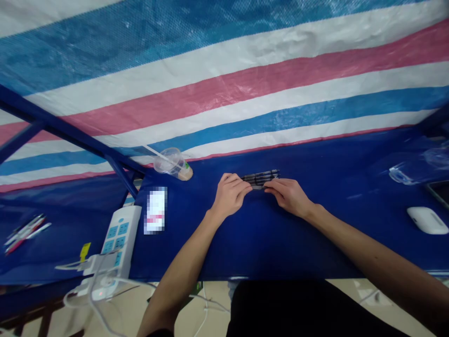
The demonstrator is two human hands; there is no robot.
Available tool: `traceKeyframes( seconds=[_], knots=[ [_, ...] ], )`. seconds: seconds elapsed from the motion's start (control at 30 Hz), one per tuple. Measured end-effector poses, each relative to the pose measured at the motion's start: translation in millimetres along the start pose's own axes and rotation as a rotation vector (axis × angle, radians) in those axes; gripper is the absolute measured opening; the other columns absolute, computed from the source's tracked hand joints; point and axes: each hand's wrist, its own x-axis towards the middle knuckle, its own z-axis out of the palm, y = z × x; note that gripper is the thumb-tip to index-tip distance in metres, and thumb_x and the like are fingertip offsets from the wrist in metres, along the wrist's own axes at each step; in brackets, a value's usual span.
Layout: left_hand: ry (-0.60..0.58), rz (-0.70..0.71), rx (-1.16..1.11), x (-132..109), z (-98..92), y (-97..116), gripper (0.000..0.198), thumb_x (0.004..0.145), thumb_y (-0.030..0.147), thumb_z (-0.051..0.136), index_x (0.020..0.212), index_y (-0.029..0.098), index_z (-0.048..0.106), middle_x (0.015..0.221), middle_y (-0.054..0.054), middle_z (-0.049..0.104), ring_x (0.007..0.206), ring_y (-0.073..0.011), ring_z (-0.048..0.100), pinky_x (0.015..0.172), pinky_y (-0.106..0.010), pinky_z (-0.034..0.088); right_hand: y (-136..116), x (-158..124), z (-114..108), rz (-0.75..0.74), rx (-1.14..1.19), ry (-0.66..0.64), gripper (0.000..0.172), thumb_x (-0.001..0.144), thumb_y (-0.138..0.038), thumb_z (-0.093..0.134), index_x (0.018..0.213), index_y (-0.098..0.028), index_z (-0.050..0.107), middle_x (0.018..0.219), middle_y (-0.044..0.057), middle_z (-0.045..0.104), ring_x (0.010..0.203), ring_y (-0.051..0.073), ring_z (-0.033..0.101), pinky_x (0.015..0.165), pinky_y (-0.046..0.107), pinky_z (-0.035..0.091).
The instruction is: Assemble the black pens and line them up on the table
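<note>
Several dark pens (261, 177) lie side by side in a row on the blue tabletop, roughly parallel to the table's edge. My left hand (230, 194) is closed at their left end, thumb and fingers pressed together and covering the pen ends. My right hand (288, 195) pinches the right end of the pen nearest me, its other fingers curled under. Past my right fingers, the right ends of the farther pens stay visible.
Left of my hands are a clear plastic cup (171, 163) with a straw, a blurred-out phone (155, 210) and a white power strip (125, 234) with cables. More pens (28, 233) lie far left. A white case (427, 220) and a clear bottle (401, 174) are right. Striped sheeting (224, 96) hangs behind.
</note>
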Motion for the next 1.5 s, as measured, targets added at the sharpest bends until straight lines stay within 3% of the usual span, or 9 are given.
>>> traceKeyframes(
  seconds=[0.47, 0.7, 0.8, 0.87, 0.93, 1.03, 1.17, 1.37, 1.5],
  knots=[
    [-0.079, -0.064, 0.002, 0.2, -0.1, 9.4, 0.045, 0.11, 0.032, 0.036, 0.071, 0.018, 0.055, 0.065, 0.0, 0.06, 0.066, -0.0155, 0.055, 0.075, -0.037, 0.038, -2.1, -4.9, 3.8, -0.045, -0.062, 0.051, 0.015, 0.103, -0.018, 0.054, 0.109, -0.018, 0.068, 0.086, 0.006, 0.074, 0.066, 0.017, 0.065, 0.065, 0.032, 0.052],
    [-0.101, -0.222, -0.16, -5.0, 5.1, 10.6, 0.06, 0.111, 0.042, 0.029, 0.062, 0.017, 0.053, 0.062, 0.0, 0.054, 0.057, -0.0126, 0.053, 0.058, -0.03, 0.036, -3.1, 1.3, -5.0, -0.109, -0.138, 0.075, 0.015, 0.101, -0.02, 0.058, 0.108, -0.021, 0.071, 0.09, 0.006, 0.077, 0.065, 0.017, 0.064, 0.063, 0.033, 0.046],
    [-0.088, -0.21, -0.162, -6.8, 5.6, 10.6, 0.061, 0.111, 0.042, 0.032, 0.06, 0.017, 0.056, 0.06, 0.0, 0.056, 0.056, -0.0121, 0.056, 0.057, -0.028, 0.037, -1.8, 3.9, -6.9, -0.12, -0.118, 0.044, 0.017, 0.101, -0.019, 0.057, 0.111, -0.021, 0.071, 0.093, 0.007, 0.077, 0.07, 0.018, 0.066, 0.066, 0.034, 0.048],
    [-0.076, -0.173, -0.124, -7.1, 4.4, 9.6, 0.054, 0.109, 0.042, 0.039, 0.069, 0.017, 0.064, 0.063, 0.0, 0.062, 0.06, -0.013, 0.061, 0.061, -0.027, 0.042, -0.8, 4.4, -6.5, -0.108, -0.113, 0.01, 0.021, 0.102, -0.017, 0.055, 0.117, -0.021, 0.069, 0.096, 0.008, 0.077, 0.074, 0.019, 0.067, 0.069, 0.035, 0.05],
    [-0.046, -0.136, -0.091, -7.0, 3.2, 7.7, 0.036, 0.104, 0.046, 0.053, 0.09, 0.018, 0.072, 0.07, 0.0, 0.068, 0.065, -0.0142, 0.066, 0.067, -0.027, 0.048, 0.5, 3.5, -5.5, -0.097, -0.118, -0.02, 0.028, 0.102, -0.016, 0.053, 0.126, -0.021, 0.066, 0.102, 0.009, 0.076, 0.078, 0.02, 0.068, 0.072, 0.036, 0.053],
    [0.02, -0.048, -0.066, -6.7, 3.3, 4.0, 0.03, 0.097, 0.045, 0.067, 0.113, 0.02, 0.069, 0.084, -0.001, 0.074, 0.075, -0.0155, 0.071, 0.075, -0.028, 0.055, 2.9, 0.5, -4.1, -0.093, -0.101, -0.046, 0.035, 0.101, -0.014, 0.052, 0.134, -0.023, 0.063, 0.109, 0.01, 0.075, 0.087, 0.023, 0.07, 0.076, 0.038, 0.056],
    [0.039, 0.049, -0.067, -6.4, 5.2, 0.2, 0.013, 0.1, 0.03, 0.063, 0.104, 0.02, 0.069, 0.093, -0.005, 0.076, 0.086, -0.0168, 0.072, 0.083, -0.032, 0.057, 4.7, -2.4, -2.7, -0.08, -0.068, -0.026, 0.034, 0.1, -0.016, 0.056, 0.131, -0.024, 0.066, 0.112, 0.011, 0.074, 0.094, 0.024, 0.071, 0.081, 0.04, 0.058],
    [-0.005, 0.013, -0.03, -4.5, 1.6, -0.4, 0.022, 0.101, 0.035, 0.062, 0.09, 0.018, 0.07, 0.082, -0.004, 0.075, 0.075, -0.0174, 0.069, 0.076, -0.033, 0.055, 4.9, -2.1, 0.5, -0.059, -0.069, -0.044, 0.029, 0.101, -0.02, 0.057, 0.127, -0.025, 0.067, 0.111, 0.01, 0.074, 0.093, 0.023, 0.071, 0.082, 0.041, 0.059],
    [-0.043, 0.017, -0.036, -4.3, 1.1, -0.4, 0.027, 0.098, 0.043, 0.066, 0.109, 0.018, 0.069, 0.093, -0.005, 0.076, 0.085, -0.0196, 0.071, 0.083, -0.036, 0.057, 6.5, -2.6, 1.7, -0.064, -0.05, -0.041, 0.028, 0.101, -0.019, 0.057, 0.126, -0.025, 0.067, 0.111, 0.009, 0.073, 0.096, 0.023, 0.071, 0.083, 0.041, 0.059]
  ],
)
